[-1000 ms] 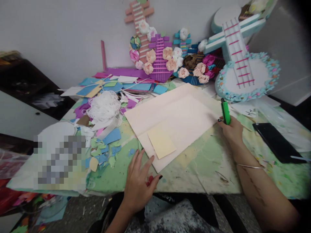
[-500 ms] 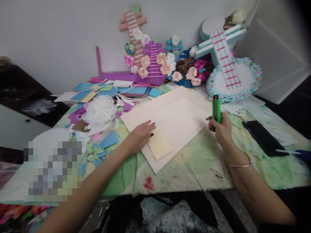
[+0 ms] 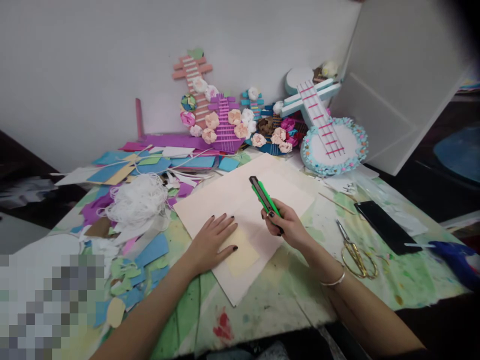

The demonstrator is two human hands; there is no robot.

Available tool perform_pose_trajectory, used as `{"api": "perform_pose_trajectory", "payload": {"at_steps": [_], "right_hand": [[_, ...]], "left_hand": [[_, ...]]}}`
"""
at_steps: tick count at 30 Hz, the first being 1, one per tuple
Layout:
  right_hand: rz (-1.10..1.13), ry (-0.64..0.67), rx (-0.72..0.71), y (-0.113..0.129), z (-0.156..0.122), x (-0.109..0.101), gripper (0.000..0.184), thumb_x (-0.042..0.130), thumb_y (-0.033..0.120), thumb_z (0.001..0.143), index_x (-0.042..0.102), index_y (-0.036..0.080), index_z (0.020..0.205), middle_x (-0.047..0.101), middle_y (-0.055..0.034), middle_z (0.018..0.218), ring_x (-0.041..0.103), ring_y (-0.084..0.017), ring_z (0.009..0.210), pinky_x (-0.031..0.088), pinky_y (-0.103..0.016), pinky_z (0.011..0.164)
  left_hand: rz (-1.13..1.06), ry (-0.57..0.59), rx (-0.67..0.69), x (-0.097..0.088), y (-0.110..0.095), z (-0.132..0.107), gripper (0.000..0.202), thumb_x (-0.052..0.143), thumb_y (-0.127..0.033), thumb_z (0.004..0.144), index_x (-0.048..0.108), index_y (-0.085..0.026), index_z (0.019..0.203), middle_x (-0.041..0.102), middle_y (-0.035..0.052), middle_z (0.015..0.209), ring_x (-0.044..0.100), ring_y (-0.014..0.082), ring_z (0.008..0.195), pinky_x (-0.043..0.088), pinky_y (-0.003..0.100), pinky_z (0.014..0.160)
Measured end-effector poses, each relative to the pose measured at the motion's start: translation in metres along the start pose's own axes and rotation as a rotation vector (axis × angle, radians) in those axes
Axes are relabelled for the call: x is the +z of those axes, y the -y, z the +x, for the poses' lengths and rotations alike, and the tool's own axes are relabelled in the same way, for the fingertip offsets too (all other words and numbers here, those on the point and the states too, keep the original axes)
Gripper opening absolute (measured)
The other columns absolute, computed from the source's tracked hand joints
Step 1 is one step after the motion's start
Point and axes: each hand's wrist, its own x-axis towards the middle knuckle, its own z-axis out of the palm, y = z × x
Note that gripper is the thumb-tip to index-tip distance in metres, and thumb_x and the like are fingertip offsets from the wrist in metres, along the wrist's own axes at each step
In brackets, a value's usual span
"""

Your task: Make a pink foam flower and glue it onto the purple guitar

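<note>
Flat, with fingers spread, my left hand [image 3: 213, 244] lies on a large pale pink sheet [image 3: 262, 187]. Its thumb and fingertips reach onto a small cream-yellow rectangular piece [image 3: 242, 255] that lies on the sheet. My right hand [image 3: 287, 225] is wrapped round a green and black box cutter [image 3: 265, 196], held above the middle of the sheet with its tip pointing up and to the left. I cannot make out whether the blade is out.
Gold-handled scissors [image 3: 355, 255], a black phone [image 3: 390, 227] and a blue glue gun [image 3: 455, 260] lie at the right. At the left are tangled white string [image 3: 137, 200] and paper scraps [image 3: 153, 250]. Flower-trimmed model guitars [image 3: 333, 140] stand along the wall.
My right hand has brought the box cutter leftward from the sheet's right edge to over its middle. The scissors have come into sight. My left hand has its fingers more spread. The view has shifted.
</note>
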Motion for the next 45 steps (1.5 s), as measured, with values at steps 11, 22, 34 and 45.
{"api": "perform_pose_trajectory", "payload": {"at_steps": [11, 22, 34, 45], "right_hand": [[0.038, -0.019, 0.142, -0.017, -0.008, 0.002, 0.029, 0.058, 0.042, 0.082, 0.042, 0.019, 0.090, 0.039, 0.0072, 0.065, 0.028, -0.001, 0.037, 0.018, -0.016, 0.032], [0.237, 0.202, 0.148, -0.022, -0.021, 0.026, 0.035, 0.054, 0.045, 0.085, 0.047, 0.018, 0.106, 0.052, 0.0011, 0.075, 0.037, -0.001, 0.036, 0.025, -0.016, 0.033], [0.155, 0.287, 0.176, -0.025, -0.029, 0.032, 0.032, 0.054, 0.042, 0.085, 0.047, 0.017, 0.104, 0.054, -0.0003, 0.078, 0.039, -0.001, 0.039, 0.026, -0.016, 0.035], [0.066, 0.277, 0.227, -0.015, -0.031, 0.029, 0.027, 0.054, 0.041, 0.085, 0.048, 0.016, 0.096, 0.054, -0.0006, 0.075, 0.038, -0.001, 0.037, 0.026, -0.016, 0.033]], "left_hand": [[-0.055, -0.018, -0.005, -0.003, 0.001, 0.001, 0.055, 0.046, -0.041, 0.087, 0.036, -0.023, 0.137, 0.041, 0.0111, 0.141, 0.030, 0.0282, 0.133, 0.022, 0.054, 0.108], [-0.931, -0.339, -0.276, -0.025, -0.035, 0.016, 0.038, 0.056, -0.029, 0.083, 0.054, -0.018, 0.120, 0.064, 0.0123, 0.110, 0.064, 0.0189, 0.089, 0.052, 0.032, 0.075], [-1.295, -0.436, -0.582, -0.026, -0.040, 0.009, 0.005, 0.068, -0.017, 0.068, 0.072, -0.014, 0.070, 0.067, 0.0050, 0.056, 0.060, 0.0129, 0.047, 0.044, 0.022, 0.046], [-1.181, -0.913, -0.725, -0.049, -0.006, -0.004, 0.008, 0.075, -0.016, 0.057, 0.070, -0.017, 0.063, 0.066, 0.0015, 0.058, 0.057, 0.0100, 0.051, 0.040, 0.019, 0.045]]}}
